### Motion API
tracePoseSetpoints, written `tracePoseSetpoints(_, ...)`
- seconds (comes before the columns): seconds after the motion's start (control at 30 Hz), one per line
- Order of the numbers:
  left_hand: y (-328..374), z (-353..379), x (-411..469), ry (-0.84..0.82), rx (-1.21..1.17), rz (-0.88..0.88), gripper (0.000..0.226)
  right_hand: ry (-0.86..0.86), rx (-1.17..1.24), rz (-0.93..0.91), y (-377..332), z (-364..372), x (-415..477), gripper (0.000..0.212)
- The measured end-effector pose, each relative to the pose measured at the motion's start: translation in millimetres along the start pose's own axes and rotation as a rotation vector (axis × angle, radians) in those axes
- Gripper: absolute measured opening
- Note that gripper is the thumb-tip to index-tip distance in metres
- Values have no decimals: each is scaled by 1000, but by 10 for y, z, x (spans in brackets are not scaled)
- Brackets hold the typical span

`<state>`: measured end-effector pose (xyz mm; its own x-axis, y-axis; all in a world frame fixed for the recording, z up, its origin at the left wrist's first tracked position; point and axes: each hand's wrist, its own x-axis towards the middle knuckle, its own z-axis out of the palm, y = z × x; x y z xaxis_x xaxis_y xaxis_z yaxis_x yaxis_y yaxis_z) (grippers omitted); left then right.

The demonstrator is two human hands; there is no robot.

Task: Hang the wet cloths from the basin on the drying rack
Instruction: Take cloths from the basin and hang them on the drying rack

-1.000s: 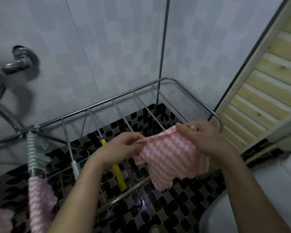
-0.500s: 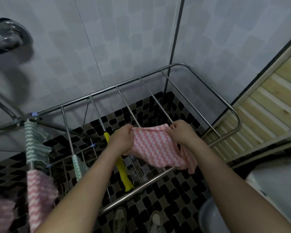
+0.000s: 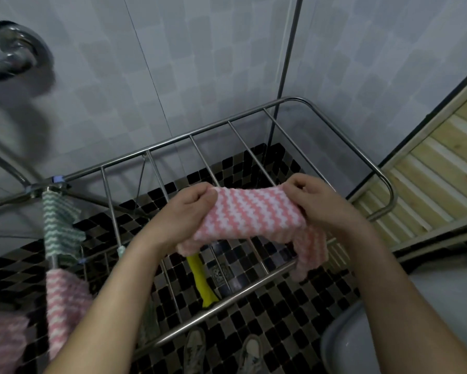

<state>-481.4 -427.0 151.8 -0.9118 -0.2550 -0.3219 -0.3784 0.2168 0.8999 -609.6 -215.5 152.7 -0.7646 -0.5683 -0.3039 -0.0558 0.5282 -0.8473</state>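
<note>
A pink-and-white zigzag cloth is stretched between my hands above the bars of the steel drying rack. My left hand pinches its left edge and my right hand grips its right edge. The cloth's near side droops toward the rack's front rail, and a loose corner hangs at the right. On the rack's left bars hang a green zigzag cloth, a pink zigzag cloth and a yellow cloth. The rim of a grey basin shows at the bottom right.
A chrome tap juts from the tiled wall at the upper left. A slatted wooden panel stands to the right. Black-and-grey mosaic floor with a drain lies below the rack; my shoes show under the front rail.
Both hands have carried the pink cloth forward and spread it wider over the rack's bars. The view has moved closer to the rack.
</note>
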Motion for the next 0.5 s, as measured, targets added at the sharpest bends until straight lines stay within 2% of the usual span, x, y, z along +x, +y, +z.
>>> tracePoseSetpoints(0.07,42,-47,-78,-124,-176,-72,31,-31,30,26,-59,-121,-117,28)
tracePoseSetpoints(0.13,-3,-16,-52,-140,-184,-131,29,-19,-62,73,-34,-148,-81,30)
tracePoseSetpoints(0.3,-411,291,288,-91,254,-186,27,-59,-527,251,429,244,360,26)
tracePoseSetpoints(0.5,-648,407,588,178,607,-115,24,127,-696,200,540,432,598,23)
